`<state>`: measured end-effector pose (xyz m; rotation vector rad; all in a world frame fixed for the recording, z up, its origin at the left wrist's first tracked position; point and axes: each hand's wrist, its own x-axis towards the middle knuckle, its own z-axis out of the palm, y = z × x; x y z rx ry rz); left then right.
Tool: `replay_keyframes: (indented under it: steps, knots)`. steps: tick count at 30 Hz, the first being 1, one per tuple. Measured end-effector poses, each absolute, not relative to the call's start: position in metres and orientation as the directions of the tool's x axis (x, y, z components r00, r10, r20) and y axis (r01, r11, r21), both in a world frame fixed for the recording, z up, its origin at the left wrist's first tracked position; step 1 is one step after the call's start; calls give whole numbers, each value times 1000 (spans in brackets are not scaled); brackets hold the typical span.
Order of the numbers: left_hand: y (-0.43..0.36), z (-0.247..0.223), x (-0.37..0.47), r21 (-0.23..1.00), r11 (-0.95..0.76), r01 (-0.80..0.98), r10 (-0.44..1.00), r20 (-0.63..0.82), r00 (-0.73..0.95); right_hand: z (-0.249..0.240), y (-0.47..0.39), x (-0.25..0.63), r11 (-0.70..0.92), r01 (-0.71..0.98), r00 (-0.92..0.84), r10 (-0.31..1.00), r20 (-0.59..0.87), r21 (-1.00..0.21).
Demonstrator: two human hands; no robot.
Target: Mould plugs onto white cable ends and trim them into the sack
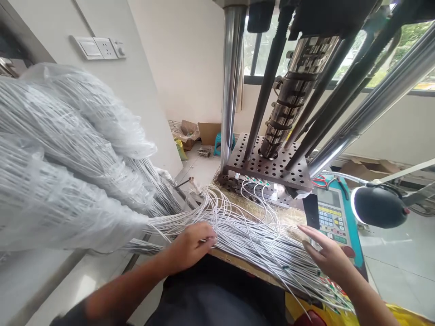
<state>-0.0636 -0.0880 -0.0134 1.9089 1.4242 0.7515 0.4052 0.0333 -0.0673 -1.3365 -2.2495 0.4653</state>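
Note:
A thick bundle of thin white cables [244, 235] lies across the bench in front of me. Over its left part is my left hand [193, 246], with the fingers curled in toward the thumb; what they hold, if anything, is hidden. My right hand [324, 253] hovers by the right part of the bundle, its fingers stretched out and the thumb apart. Several cables loop up from the bundle to a metal mould [254, 192] under the press, where small green-marked ends sit in a row. More green and red ends show at the bundle's lower right.
A dark perforated press plate [238, 156] stands ahead between steel columns [233, 90]. Plastic-wrapped cable bundles [68, 158] hang at the left. On the right are a teal control panel [335, 217] with keys and a black lamp [379, 206]. Cardboard boxes [209, 134] lie on the floor behind.

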Motion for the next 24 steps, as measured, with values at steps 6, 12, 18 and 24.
replay_keyframes:
  steps: [6,12,18,24]
  knots:
    - [100,-2,25,429,-395,812,910,302,282,-50,95,328,612,734,-552,790,267,-294]
    - [169,-33,51,343,-282,896,957,162,240,-50,154,281,611,717,-551,792,264,-335]
    - [178,-49,53,345,-277,897,957,177,228,-53,196,258,668,626,-605,742,290,-401]
    - [179,-59,53,347,-349,871,924,281,259,-54,205,246,642,662,-590,765,258,-387]
